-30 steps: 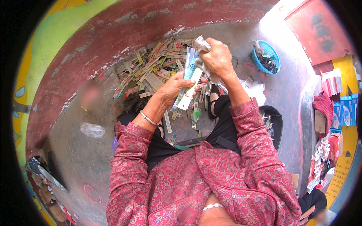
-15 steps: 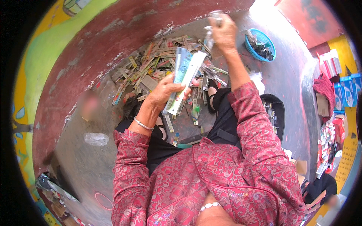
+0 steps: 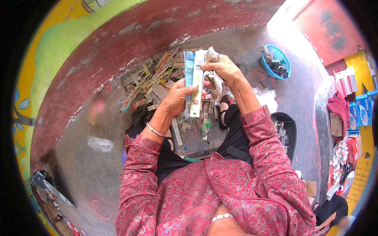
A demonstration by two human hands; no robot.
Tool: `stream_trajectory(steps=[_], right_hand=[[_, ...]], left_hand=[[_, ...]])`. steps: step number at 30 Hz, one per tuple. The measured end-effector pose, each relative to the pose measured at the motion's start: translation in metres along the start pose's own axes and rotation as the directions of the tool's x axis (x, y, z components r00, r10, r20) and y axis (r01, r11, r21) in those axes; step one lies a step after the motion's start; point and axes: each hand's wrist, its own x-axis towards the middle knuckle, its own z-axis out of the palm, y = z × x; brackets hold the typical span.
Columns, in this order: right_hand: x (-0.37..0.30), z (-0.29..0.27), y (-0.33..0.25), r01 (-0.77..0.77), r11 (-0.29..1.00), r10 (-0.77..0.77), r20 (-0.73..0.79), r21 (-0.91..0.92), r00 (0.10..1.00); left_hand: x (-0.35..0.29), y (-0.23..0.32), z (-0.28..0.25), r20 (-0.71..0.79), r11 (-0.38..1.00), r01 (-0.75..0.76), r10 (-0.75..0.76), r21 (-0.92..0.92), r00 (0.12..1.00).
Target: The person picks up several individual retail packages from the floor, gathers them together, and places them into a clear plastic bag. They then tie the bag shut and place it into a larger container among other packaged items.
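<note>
Several long, flat, narrow packets are gripped in my left hand (image 3: 176, 99), its thumb pressed across their front. Foremost is a white and pale green packet (image 3: 195, 103), standing nearly upright; a light blue packet (image 3: 189, 65) shows behind its left edge. My right hand (image 3: 228, 71) is closed on a crumpled greyish cloth (image 3: 216, 89), which hangs beside the packets. Its thumb rests on the upper part of the white packet. Beyond and below both hands, a loose pile of similar long packets (image 3: 160, 74) covers the floor.
A blue plastic basket (image 3: 286, 71) with dark scraps stands at the far right. Beside my right leg is a black tray (image 3: 292, 137) holding small items. A crumpled clear bag (image 3: 99, 144) and a pink ring (image 3: 101, 209) lie at left. Blue boxes (image 3: 362, 110) line the right wall.
My right hand has come down and left from beyond the pile, and its thumb now touches the white packet. The packets in my left hand have turned more upright.
</note>
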Motion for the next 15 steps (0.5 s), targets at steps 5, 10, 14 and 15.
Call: stream_trajectory(steps=[5,10,14,15], right_hand=[[-0.001,0.008,0.003,0.013,0.997,-0.018,-0.065,-0.072,0.998],[0.005,0.010,0.004,0.077,0.997,-0.077,0.004,0.032,0.997],[0.006,0.000,0.003,0.065,0.994,-0.066,0.012,0.085,0.998],[0.009,-0.002,0.005,0.079,0.994,-0.081,0.018,0.072,0.997]], left_hand=[[0.002,-0.007,-0.002,-0.051,0.997,0.027,-0.024,0.074,0.998],[0.002,-0.007,-0.011,-0.079,0.998,0.058,-0.057,0.012,0.995],[-0.004,0.004,0.006,-0.022,0.992,0.033,-0.036,-0.119,0.999],[-0.005,0.004,0.009,-0.027,0.991,0.035,-0.039,-0.129,0.999]])
